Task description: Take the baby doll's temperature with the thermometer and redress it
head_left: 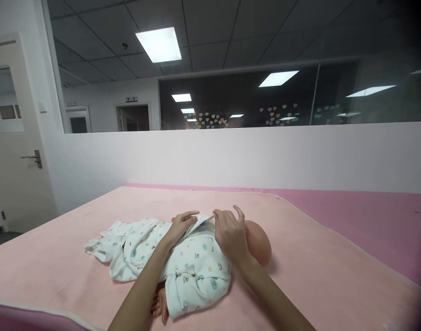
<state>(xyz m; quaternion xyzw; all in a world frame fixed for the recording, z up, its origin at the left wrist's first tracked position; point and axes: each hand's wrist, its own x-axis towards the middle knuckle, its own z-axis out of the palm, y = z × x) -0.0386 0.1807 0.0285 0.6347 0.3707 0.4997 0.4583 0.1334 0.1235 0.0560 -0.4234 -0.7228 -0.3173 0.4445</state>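
Observation:
A baby doll lies on its back, dressed in a white baby romper (pixel 199 257) with small green, brown and pink prints. Its bald head (pixel 258 242) is to the right, partly behind my right hand. One doll hand (pixel 159 305) sticks out of the near sleeve. My right hand (pixel 229 230) pinches the romper's front edge near the neck and pulls it up taut. Over the doll's belly, my left hand (pixel 183 224) rests on the cloth with fingers stretched out, beside the lower end of that raised edge. The doll's face is hidden.
A peach-pink mat (pixel 334 276) with a pale edge lies under the doll, over a darker pink surface (pixel 369 220). Behind stands a low white wall (pixel 265 158) with a window above it. A door (pixel 17 156) is at the left.

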